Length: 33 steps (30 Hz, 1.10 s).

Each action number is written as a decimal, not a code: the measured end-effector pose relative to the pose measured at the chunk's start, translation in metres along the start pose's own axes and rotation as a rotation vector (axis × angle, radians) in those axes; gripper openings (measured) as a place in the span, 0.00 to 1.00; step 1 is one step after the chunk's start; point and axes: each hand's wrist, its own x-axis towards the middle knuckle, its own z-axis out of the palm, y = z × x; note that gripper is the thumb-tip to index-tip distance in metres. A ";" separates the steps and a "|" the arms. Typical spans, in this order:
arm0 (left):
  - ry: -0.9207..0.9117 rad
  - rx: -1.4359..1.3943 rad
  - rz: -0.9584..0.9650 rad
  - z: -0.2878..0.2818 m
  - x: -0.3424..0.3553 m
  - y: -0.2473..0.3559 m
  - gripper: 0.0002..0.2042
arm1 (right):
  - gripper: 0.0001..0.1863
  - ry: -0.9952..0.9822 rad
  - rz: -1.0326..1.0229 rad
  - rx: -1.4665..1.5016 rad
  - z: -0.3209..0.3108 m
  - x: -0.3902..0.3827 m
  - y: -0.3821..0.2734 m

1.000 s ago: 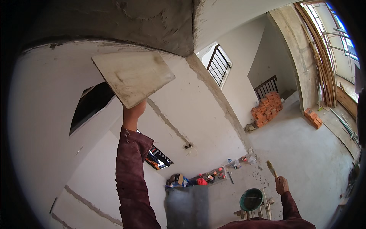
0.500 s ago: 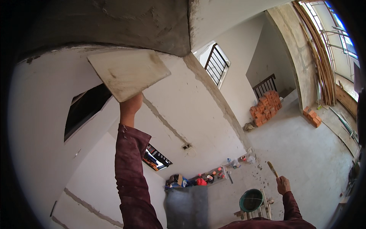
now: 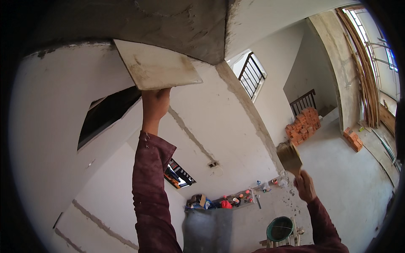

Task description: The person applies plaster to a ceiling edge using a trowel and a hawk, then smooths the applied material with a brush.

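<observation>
The pale board [image 3: 160, 66] appears at the edge of the dark grey plaster [image 3: 168, 23], long axis slanting down from upper left to right; contact is unclear. Beneath, the left hand [image 3: 156, 103] holds it, fingers partly hidden, arm raised. Lower right, the right hand [image 3: 305, 186] grips a broad tool [image 3: 290, 157], head tipped up-left

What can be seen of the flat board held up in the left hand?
The flat board is pale beige, thin and four-cornered, with brownish smears; it looks stiff, its exact material unclear. The left hand holds it raised from below, near its lower edge in the picture, any handle hidden. Its upper edge runs near the border of the dark grey surface above; whether they touch is unclear.
</observation>
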 end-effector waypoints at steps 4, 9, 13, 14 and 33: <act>0.060 -0.120 -0.082 0.003 -0.002 -0.001 0.09 | 0.10 0.039 -0.327 0.210 0.037 0.091 -0.105; 0.053 -0.239 -0.122 0.002 0.002 0.007 0.08 | 0.11 0.012 -0.724 0.363 0.068 0.173 -0.229; 0.057 -0.251 -0.272 0.002 0.000 0.012 0.10 | 0.09 0.090 -0.886 0.346 0.091 0.204 -0.271; 0.060 -0.245 -0.270 0.002 0.000 0.012 0.11 | 0.09 0.098 -0.913 0.368 0.096 0.209 -0.279; 0.074 -0.093 -0.166 0.001 0.003 0.010 0.08 | 0.03 0.327 -1.034 0.214 0.102 0.226 -0.261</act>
